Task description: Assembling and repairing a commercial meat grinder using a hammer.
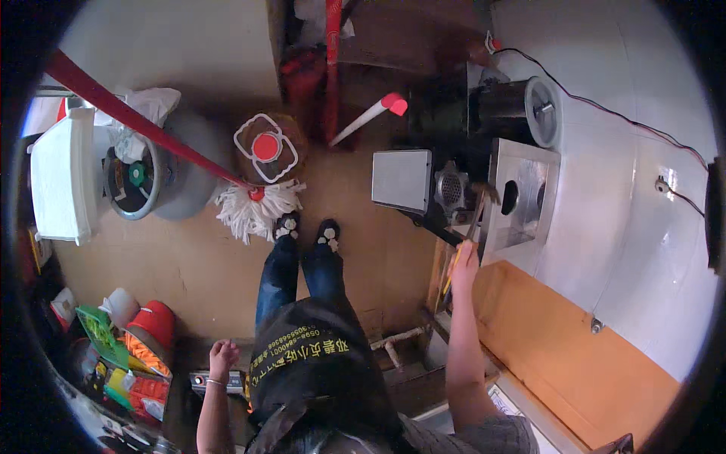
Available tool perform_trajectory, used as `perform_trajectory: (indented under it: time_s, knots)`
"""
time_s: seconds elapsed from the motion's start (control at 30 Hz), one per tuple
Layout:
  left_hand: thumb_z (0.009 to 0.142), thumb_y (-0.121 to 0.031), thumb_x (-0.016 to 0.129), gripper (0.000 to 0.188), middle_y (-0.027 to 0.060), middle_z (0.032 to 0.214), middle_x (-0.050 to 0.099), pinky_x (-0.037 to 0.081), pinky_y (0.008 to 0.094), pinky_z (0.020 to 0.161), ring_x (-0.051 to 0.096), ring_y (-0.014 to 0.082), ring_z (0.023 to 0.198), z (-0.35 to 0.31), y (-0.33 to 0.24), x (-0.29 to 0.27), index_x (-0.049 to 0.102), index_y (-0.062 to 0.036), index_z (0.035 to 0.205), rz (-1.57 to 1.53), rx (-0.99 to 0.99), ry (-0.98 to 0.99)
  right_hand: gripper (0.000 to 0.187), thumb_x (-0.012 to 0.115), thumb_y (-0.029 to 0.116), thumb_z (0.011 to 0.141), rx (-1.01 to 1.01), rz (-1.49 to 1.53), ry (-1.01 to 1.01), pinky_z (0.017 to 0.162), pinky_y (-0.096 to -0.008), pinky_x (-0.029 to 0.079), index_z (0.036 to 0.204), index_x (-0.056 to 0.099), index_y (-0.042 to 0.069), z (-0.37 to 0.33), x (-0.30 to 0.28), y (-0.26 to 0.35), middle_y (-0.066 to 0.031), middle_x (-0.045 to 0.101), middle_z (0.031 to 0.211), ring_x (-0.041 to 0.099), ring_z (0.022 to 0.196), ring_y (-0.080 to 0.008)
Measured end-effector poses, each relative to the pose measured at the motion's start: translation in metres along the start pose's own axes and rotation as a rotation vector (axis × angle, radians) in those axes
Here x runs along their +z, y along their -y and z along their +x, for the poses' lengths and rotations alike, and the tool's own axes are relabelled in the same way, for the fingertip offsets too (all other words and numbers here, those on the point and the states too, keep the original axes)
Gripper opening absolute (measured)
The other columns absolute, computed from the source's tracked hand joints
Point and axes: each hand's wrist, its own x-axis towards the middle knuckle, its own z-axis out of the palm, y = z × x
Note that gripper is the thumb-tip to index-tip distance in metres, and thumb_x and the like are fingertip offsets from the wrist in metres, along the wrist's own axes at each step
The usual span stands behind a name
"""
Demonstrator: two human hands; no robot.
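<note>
My right hand (464,263) is closed around the handle of a hammer (475,219), its dark head up beside a metal box. The yellow lower part of the handle sticks out below my fist. Left of the hammer head is a machine's round perforated metal plate (451,189), like that of a meat grinder; whether they touch I cannot tell. The steel box (550,189) with a round dark hole stands just right of the head. My left hand (224,357) hangs low at my left side, fingers curled in, with nothing visible in it.
A pale square panel (401,179) juts out left of the perforated plate. By my feet lies a white mop head (257,214) with a red pole. Beyond are a lidded container (266,147) and a grey gas cylinder (185,170). Bins and a red bucket (155,321) crowd the left.
</note>
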Motion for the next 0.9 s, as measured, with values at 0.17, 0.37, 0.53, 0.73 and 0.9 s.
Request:
perform_trajectory:
  time_s: [0.17,0.37,0.53,0.73,0.9]
  knots:
    - [0.085,-0.018,0.053,0.010,0.0024,0.076,0.056,0.043,0.0236,0.049,0.055,0.0114,0.060,0.032,0.026,-0.011,0.050,-0.0086,0.088,-0.078,0.066,0.064,0.036,0.041,0.040,0.090,-0.118,-0.275,0.116,0.034,-0.0250,0.030,0.082,0.049,0.006,0.037,-0.003,0.083,0.0002,0.042,0.049,0.039,0.037,-0.0090]
    - [0.085,-0.018,0.054,0.010,0.0017,0.077,0.056,0.045,0.0231,0.052,0.055,0.0111,0.063,0.042,0.034,0.007,0.051,-0.0096,0.090,-0.166,0.069,0.166,0.042,0.040,0.039,0.090,-0.626,-0.791,-0.302,0.047,-0.0303,0.039,0.091,0.053,0.000,0.046,-0.033,-0.030,-0.0078,0.050,0.057,0.050,0.049,-0.0152]
    - [0.085,-0.019,0.055,0.013,0.0007,0.077,0.056,0.045,0.0229,0.053,0.056,0.0119,0.065,0.035,0.041,-0.004,0.050,-0.0097,0.092,-0.143,0.019,0.112,0.049,0.039,0.048,0.087,0.184,-0.180,-0.029,0.037,-0.0292,0.034,0.089,0.052,0.000,0.013,-0.030,-0.039,-0.0057,0.051,0.059,0.047,0.044,-0.0130]
    - [0.085,-0.016,0.053,0.009,0.0020,0.078,0.055,0.045,0.0236,0.053,0.053,0.0114,0.064,0.036,0.010,-0.007,0.050,-0.0077,0.087,0.029,0.114,0.134,0.040,0.041,0.044,0.088,-0.538,-0.363,-0.375,0.034,-0.0244,0.032,0.078,0.047,0.005,-0.001,-0.015,-0.015,0.0000,0.040,0.051,0.039,0.038,-0.0094]
    - [0.084,-0.015,0.053,0.009,0.0032,0.074,0.054,0.045,0.0245,0.052,0.052,0.0110,0.061,0.025,-0.014,0.009,0.050,-0.0067,0.083,-0.053,0.111,0.170,0.037,0.041,0.042,0.089,0.085,-0.012,-0.073,0.032,-0.0239,0.029,0.078,0.044,0.007,0.003,-0.020,-0.032,0.0011,0.039,0.050,0.037,0.036,-0.0088]
